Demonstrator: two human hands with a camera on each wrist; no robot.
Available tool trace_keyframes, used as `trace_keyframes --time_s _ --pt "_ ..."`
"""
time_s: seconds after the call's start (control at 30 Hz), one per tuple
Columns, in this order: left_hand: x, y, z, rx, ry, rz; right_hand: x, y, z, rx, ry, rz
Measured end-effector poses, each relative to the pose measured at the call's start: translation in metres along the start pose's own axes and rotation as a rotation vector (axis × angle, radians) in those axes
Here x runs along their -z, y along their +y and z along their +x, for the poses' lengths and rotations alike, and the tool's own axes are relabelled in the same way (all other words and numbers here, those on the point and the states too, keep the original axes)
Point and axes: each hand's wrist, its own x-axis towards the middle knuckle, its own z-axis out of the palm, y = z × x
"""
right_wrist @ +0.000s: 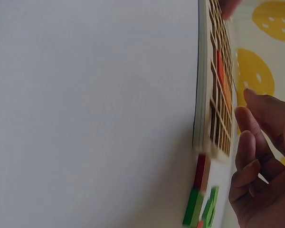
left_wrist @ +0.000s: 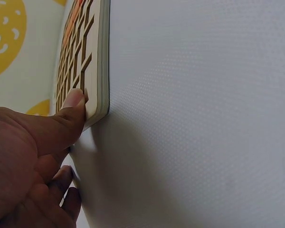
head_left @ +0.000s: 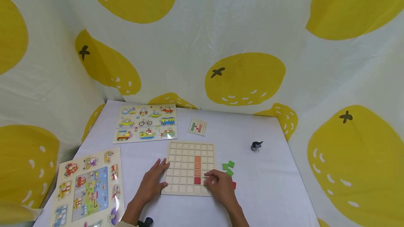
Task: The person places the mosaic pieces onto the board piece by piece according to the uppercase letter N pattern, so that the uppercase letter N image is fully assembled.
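A pale wooden grid board (head_left: 181,169) lies flat at the middle of the table. One column of it holds several orange tiles (head_left: 197,165) above a red tile (head_left: 197,180). My left hand (head_left: 152,181) rests at the board's left edge, fingers spread; its thumb (left_wrist: 73,102) presses on the top near a corner. Over the board's lower right part hovers my right hand (head_left: 219,186), its fingers loosely bent beside the red tile. In the right wrist view nothing shows between thumb and fingertips. Green tiles (head_left: 231,164) and another red tile (head_left: 234,185) lie right of the board.
A small pattern card (head_left: 197,127) lies behind the board. Two picture puzzles, one at the back left (head_left: 148,123) and one at the front left (head_left: 89,188), lie on the table. A small dark figurine (head_left: 256,145) stands at the right. Fruit-printed curtains (head_left: 189,45) surround the table.
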Motion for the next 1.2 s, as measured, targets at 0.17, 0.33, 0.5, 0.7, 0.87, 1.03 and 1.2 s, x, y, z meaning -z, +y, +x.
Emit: trace_keyframes --time_s 0.17,0.33,0.5,0.7,0.87,1.03,1.2 --pt "-0.001 -0.001 0.000 -0.002 -0.003 0.012 0.019 0.015 -0.005 -0.088 0.055 0.016" --pt "0.001 0.000 0.000 0.001 -0.008 0.006 0.035 0.027 -0.011 -0.127 0.077 0.018" --pt "0.002 0.000 0.000 -0.005 -0.008 0.003 0.041 0.034 -0.015 -0.117 0.059 -0.009" --pt "0.000 -0.001 0.001 -0.016 0.001 0.008 0.042 0.038 -0.018 -0.139 -0.033 -0.094" --pt "-0.001 -0.001 0.000 -0.013 0.002 0.012 0.038 0.038 -0.018 -0.111 -0.047 -0.150" --pt "-0.001 -0.002 0.000 -0.013 0.000 0.005 0.037 0.036 -0.016 -0.110 -0.051 -0.206" --pt "-0.001 -0.002 0.000 -0.014 0.003 0.000 0.036 0.034 -0.015 -0.123 -0.059 -0.241"
